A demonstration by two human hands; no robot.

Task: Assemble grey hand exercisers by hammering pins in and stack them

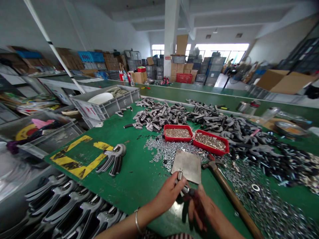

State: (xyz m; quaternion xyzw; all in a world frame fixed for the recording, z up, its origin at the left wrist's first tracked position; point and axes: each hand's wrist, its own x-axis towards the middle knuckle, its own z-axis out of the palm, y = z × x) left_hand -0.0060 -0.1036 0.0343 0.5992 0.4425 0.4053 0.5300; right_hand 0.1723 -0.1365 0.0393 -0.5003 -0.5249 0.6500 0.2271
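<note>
My left hand [167, 192] is closed, with a small metal coil spring [179, 174] pinched upright between thumb and fingers. Close beside it, my right hand [203, 209] is partly smeared by motion. Its fingers curl at a shiny metal piece with a dark end [187, 190], whose kind I cannot make out. Both hands are just in front of a square metal plate [186, 164] on the green table. A hammer [229, 189] with a wooden handle lies right of the plate. Farther left lies a grey and black hand grip exerciser [116, 157].
Two red trays [178, 138] of small metal parts stand behind the plate, among loose nuts [159, 149]. Grey handle parts [161, 114] are heaped at the back. Washers [264, 196] cover the right side. A crate of hand grip exercisers [64, 205] stands at front left.
</note>
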